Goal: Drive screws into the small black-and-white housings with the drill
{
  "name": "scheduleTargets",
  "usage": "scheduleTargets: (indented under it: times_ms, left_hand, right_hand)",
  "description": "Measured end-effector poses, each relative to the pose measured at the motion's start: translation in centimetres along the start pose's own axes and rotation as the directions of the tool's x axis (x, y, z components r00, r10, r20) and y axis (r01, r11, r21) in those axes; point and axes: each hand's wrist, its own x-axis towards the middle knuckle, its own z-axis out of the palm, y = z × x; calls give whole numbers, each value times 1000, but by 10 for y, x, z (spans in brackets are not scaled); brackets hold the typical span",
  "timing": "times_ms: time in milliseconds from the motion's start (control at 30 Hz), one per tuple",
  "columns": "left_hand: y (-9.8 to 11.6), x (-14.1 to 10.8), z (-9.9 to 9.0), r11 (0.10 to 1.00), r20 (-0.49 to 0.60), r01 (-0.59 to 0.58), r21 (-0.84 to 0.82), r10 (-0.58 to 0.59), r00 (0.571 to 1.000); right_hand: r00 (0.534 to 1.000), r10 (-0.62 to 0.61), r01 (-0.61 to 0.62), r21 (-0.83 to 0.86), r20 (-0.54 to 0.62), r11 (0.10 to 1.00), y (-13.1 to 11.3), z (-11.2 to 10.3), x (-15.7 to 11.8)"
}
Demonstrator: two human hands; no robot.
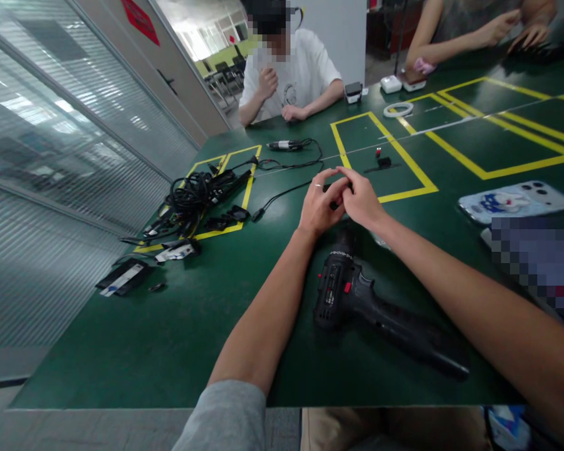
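My left hand (323, 203) and my right hand (361, 199) meet over the green table, fingertips touching and fingers curled. A ring is on a finger of my left hand. Something small and dark shows between the fingers; most of it is hidden, so its kind is unclear. Just below my hands a black cordless drill (341, 291) lies on its side between my forearms. Its chuck end points toward my hands, its handle toward the lower right. Part of a small clear item (380, 241) peeks out beneath my right wrist.
Tangled black cables (192, 197) lie on the left, with a black packet (125, 277) nearer. A pen-like corded tool (286, 145) and a white ring (398, 109) lie farther back. A phone (514, 202) is at right. Two people sit across the green table (169, 351).
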Motion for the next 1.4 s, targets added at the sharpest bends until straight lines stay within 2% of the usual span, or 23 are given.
scheduleTargets:
  times_ms: [100,133,267,400,533,600,700,767,867,1000,1100,1167,1233,1267,1333,1400]
  left_hand:
    - [-9,-1,-2,998,46,65,15,-66,997]
    - [-12,-2,-2,996,81,89,17,-90,993]
    - [-20,-7,3,986,226,164,-18,-156,962]
    - [-20,-6,9,977,198,202,-63,-186,962]
    - [-22,-4,11,968,143,208,-144,-187,972]
    - [-26,-3,12,954,137,235,-185,-211,968]
    - [-34,-3,14,919,98,348,-183,-335,937]
    - [-37,-5,12,879,30,453,-151,-454,891]
    - [-39,-6,-1,803,-47,588,-98,-594,803]
    - [-32,-1,-39,704,-18,709,-34,-710,704]
    - [-17,-6,-88,690,15,721,63,-723,690]
    - [-4,-24,-131,679,24,715,168,-728,685]
    - [7,-61,-181,631,20,726,272,-758,651]
    - [12,-86,-206,571,-29,747,341,-788,615]
    - [17,-146,-254,381,-154,789,483,-850,504]
    - [17,-210,-291,184,-195,800,571,-916,350]
  right_hand:
    - [997,-40,34,-94,-63,995,15,-13,2]
    - [997,-66,58,-140,-50,988,20,-18,2]
    - [988,-107,136,-298,113,945,36,-26,-2]
    - [952,-138,226,-323,272,919,46,-20,-2]
    - [946,-126,223,-319,299,921,49,-20,1]
    - [950,-161,232,-256,269,938,46,-20,1]
    - [970,-192,213,-144,148,966,38,-20,-2]
    - [989,-147,148,-125,18,981,35,-20,-5]
    - [988,-55,31,-163,-143,986,41,-25,-9]
    - [979,48,-92,-219,-200,972,50,-32,-11]
    - [984,74,-114,-254,-162,961,46,-33,-13]
    - [991,79,-109,-304,-109,946,41,-31,-15]
    - [995,75,-94,-342,-69,935,37,-29,-17]
    - [996,70,-84,-353,-54,932,35,-28,-18]
    - [998,51,-57,-376,-27,925,34,-26,-18]
    - [1000,27,-26,-410,-2,912,35,-25,-17]
